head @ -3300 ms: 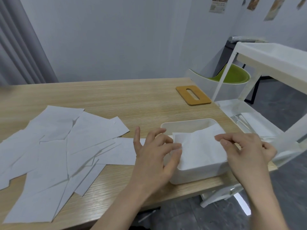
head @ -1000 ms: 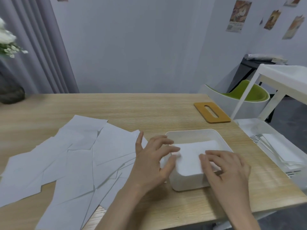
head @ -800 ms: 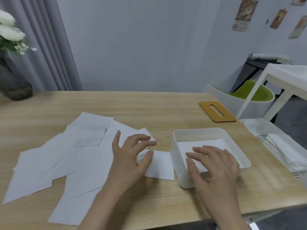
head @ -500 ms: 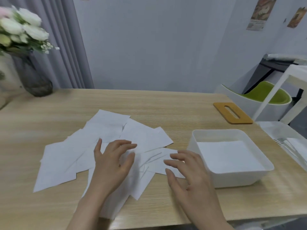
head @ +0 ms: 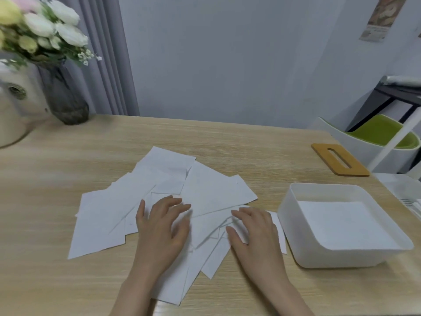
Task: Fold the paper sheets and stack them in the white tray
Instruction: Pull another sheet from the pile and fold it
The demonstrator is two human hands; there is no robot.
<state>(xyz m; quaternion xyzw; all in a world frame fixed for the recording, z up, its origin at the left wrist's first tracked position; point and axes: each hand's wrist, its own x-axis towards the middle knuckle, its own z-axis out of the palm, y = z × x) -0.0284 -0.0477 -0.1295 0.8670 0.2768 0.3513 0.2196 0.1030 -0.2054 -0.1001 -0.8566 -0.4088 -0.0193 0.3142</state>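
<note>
Several loose white paper sheets (head: 211, 190) lie overlapping in the middle of the wooden table (head: 239, 142). My left hand (head: 163, 226) rests on the pile with its fingers spread and lightly bent. My right hand (head: 252, 231) lies palm down on the sheets at the pile's right edge, fingertips touching the paper. Neither hand grips a sheet. To the right stands the white tray (head: 293, 226), with a folded white sheet (head: 341, 224) lying flat inside it.
A dark vase of white flowers (head: 63, 96) and a pale rounded object (head: 13, 110) stand at the back left. A flat orange board with a slot (head: 339, 160) lies at the back right. A white cart and a green chair (head: 382, 133) stand beyond the table's right edge.
Both hands left the folded sheet in the tray and moved left onto the loose pile. The view has turned left, bringing the flowers into sight.
</note>
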